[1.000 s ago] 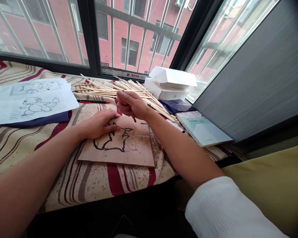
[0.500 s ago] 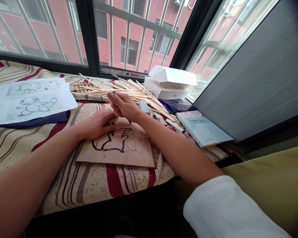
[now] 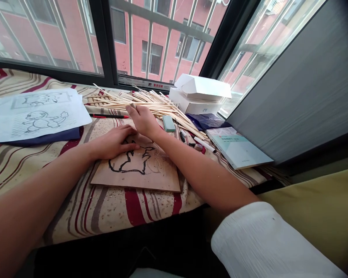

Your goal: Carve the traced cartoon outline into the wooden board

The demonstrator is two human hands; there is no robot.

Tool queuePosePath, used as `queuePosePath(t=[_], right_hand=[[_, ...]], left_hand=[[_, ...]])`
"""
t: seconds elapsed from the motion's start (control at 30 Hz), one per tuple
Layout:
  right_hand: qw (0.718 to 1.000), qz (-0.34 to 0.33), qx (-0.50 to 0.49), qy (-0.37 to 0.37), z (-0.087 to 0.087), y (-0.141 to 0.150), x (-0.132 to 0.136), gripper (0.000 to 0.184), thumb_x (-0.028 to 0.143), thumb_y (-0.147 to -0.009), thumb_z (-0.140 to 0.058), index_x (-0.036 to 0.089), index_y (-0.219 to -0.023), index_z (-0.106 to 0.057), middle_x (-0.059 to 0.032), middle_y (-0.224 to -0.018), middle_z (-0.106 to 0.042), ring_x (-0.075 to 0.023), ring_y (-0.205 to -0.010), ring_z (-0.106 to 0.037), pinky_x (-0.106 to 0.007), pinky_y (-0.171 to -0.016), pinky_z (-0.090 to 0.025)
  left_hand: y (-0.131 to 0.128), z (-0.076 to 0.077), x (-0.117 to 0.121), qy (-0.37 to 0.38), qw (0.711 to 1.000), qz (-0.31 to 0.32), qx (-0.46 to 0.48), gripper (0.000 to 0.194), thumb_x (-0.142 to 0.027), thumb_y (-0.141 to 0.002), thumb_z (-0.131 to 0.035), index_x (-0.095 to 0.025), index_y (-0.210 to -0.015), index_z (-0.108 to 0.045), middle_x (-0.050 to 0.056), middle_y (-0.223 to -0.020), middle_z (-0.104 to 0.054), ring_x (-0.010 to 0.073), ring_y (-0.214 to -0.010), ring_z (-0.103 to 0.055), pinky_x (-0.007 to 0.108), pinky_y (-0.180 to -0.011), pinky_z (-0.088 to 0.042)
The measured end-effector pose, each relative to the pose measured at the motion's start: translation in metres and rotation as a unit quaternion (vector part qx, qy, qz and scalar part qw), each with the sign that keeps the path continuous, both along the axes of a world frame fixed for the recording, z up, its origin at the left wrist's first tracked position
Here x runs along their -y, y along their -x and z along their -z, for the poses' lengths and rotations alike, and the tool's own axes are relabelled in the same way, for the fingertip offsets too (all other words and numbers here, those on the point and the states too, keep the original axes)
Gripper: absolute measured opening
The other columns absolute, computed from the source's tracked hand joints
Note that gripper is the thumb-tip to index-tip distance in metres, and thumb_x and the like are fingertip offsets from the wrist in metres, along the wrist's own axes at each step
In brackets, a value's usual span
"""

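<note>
My left hand (image 3: 113, 143) lies flat on a plywood board (image 3: 159, 173), its fingertips touching the black outline of a cartoon figure (image 3: 127, 162). My right hand (image 3: 142, 121) hangs over the board's far edge, close to a pile of thin bamboo strips (image 3: 145, 102). Its fingers are bunched around something small and thin. A pale tip shows at the fingertips, and the rest is hidden.
A printed line-drawing sheet (image 3: 37, 116) and a red pen (image 3: 107, 116) lie left on a striped bedspread (image 3: 110, 216). Right lie a green eraser (image 3: 168, 123), a white marker (image 3: 204, 144), a book (image 3: 237, 150) and a white ZTE box (image 3: 195, 104). A barred window (image 3: 156, 42) stands behind.
My right hand has moved up and left, away from the board, uncovering the green eraser and small tools. My left hand has stayed on the board.
</note>
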State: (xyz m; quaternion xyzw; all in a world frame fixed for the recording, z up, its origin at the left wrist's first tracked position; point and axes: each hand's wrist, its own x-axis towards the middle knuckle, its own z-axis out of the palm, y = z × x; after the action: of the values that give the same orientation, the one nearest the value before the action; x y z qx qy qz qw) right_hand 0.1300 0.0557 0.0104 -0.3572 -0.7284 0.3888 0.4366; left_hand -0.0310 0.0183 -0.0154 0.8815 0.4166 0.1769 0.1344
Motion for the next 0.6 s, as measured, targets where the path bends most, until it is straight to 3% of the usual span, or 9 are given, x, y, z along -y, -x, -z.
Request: queuePosePath(t=[0.07,0.17,0.27,0.47,0.6], right_hand=[[0.995,-0.09,-0.009,0.046,0.001,-0.004,-0.004,0.049,0.058,-0.103,-0.052,0.024,-0.071,-0.034,0.008,-0.059,-0.031,-0.0087,-0.052,-0.027,-0.023,-0.047,-0.022],[0.962,-0.245,-0.025,0.117,0.0,-0.01,-0.006,0.05,0.061,-0.105,-0.045,0.026,-0.072,-0.03,0.0114,-0.053,-0.026,-0.0069,-0.044,-0.019,-0.022,-0.04,-0.018],[0.938,-0.313,-0.011,0.146,-0.003,-0.011,-0.002,0.049,0.056,-0.107,-0.045,0.025,-0.072,-0.031,0.0126,-0.051,-0.027,-0.0052,-0.04,-0.02,-0.019,-0.037,-0.017],[0.953,-0.265,0.077,0.127,-0.016,-0.029,0.01,0.048,0.054,-0.105,-0.049,0.024,-0.07,-0.037,0.0109,-0.05,-0.032,-0.0059,-0.04,-0.026,-0.02,-0.037,-0.022],[0.994,-0.107,-0.02,-0.017,-0.035,-0.063,0.007,0.047,0.059,-0.106,-0.041,0.026,-0.074,-0.034,0.0079,-0.061,-0.034,-0.0091,-0.048,-0.031,-0.023,-0.047,-0.031]], left_hand=[[0.0,-0.001,0.001,0.001,1.0,0.016,0.006,0.069,-0.068,-0.088,-0.056,-0.016,-0.134,-0.062,0.017,-0.138,-0.064,0.0376,-0.127,-0.058,0.053,-0.115,-0.043],[0.0,-0.003,0.002,0.003,0.999,0.044,0.023,0.064,-0.064,-0.091,-0.056,-0.019,-0.135,-0.062,0.015,-0.139,-0.065,0.0357,-0.129,-0.058,0.051,-0.116,-0.042],[0.0,-0.003,0.003,0.012,0.998,0.046,0.027,0.059,-0.064,-0.091,-0.057,-0.02,-0.129,-0.067,0.013,-0.132,-0.069,0.035,-0.125,-0.061,0.05,-0.113,-0.046],[-0.001,-0.004,0.006,0.002,0.999,0.034,0.016,0.052,-0.059,-0.091,-0.056,-0.019,-0.122,-0.068,0.014,-0.13,-0.069,0.0346,-0.123,-0.062,0.05,-0.111,-0.047],[-0.001,-0.004,0.007,0.001,1.0,0.005,-0.007,0.06,-0.064,-0.09,-0.055,-0.017,-0.126,-0.064,0.018,-0.132,-0.066,0.0366,-0.127,-0.059,0.054,-0.113,-0.043]])
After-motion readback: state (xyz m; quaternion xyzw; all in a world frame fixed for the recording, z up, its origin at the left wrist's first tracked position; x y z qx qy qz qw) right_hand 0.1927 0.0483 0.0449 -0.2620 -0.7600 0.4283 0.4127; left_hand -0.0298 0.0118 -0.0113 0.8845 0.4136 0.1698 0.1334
